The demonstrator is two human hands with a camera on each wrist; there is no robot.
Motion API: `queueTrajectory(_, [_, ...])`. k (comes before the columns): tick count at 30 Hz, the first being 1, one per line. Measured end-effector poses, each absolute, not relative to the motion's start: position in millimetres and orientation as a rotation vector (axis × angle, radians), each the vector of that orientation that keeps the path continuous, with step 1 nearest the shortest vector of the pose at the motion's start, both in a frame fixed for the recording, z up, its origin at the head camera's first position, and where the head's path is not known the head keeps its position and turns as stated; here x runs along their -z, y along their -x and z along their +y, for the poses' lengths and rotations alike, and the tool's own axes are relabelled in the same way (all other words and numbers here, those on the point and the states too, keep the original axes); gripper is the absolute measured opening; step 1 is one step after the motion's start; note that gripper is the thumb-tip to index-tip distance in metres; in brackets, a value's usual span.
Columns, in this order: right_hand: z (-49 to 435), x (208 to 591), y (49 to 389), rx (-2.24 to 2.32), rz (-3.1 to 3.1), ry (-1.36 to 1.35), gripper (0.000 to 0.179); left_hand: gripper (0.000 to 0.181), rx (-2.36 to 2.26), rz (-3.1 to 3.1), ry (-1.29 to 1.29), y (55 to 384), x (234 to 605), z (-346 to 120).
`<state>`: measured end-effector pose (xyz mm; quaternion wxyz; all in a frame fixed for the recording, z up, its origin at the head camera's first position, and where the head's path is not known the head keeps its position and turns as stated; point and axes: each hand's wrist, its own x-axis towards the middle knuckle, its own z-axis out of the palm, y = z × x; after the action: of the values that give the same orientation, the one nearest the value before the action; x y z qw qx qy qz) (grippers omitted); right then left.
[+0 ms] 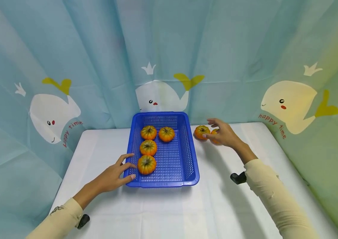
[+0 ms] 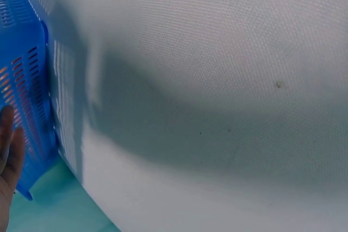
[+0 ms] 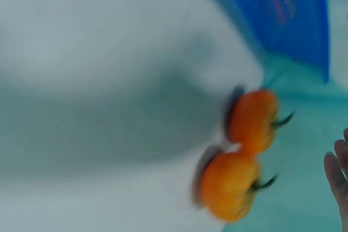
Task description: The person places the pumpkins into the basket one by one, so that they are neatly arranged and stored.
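A blue plastic basket (image 1: pixel 170 167) with slotted sides holds several small orange-and-green pumpkins, including one near its front left corner (image 1: pixel 146 165). My left hand (image 1: pixel 112 177) has its fingers spread over the basket's left rim, close to that pumpkin, gripping nothing. To the right of the basket, two more pumpkins sit side by side on the table: a left one (image 1: pixel 201 132) and a right one (image 1: pixel 215 131) partly hidden behind my right hand (image 1: pixel 225 134). That hand is above them, thumb and fingers apart. The right wrist view shows both pumpkins (image 3: pixel 228 186) with dark stems, apart from the fingertips (image 3: pixel 331 167).
A white cloth covers the table (image 1: pixel 169 212). Behind it and at both sides hangs a light blue-green curtain (image 1: pixel 231 49) printed with whales, close to the basket's back edge. Black wrist devices (image 1: pixel 238 178) protrude at both sleeves.
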<state>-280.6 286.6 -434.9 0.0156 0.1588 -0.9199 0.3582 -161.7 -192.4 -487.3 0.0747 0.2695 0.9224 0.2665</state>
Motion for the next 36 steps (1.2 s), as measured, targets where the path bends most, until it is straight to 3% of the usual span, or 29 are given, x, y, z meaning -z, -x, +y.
queueTrajectory(17, [344, 498, 308, -0.929, -3.232, -0.050, 0.105, 0.047, -0.785, 2.758, -0.789, 164, 483, -191])
queueTrajectory(36, [346, 501, 311, -0.939, -3.267, -0.071, 0.077, 0.045, -0.792, 2.771, -0.785, 163, 488, -192])
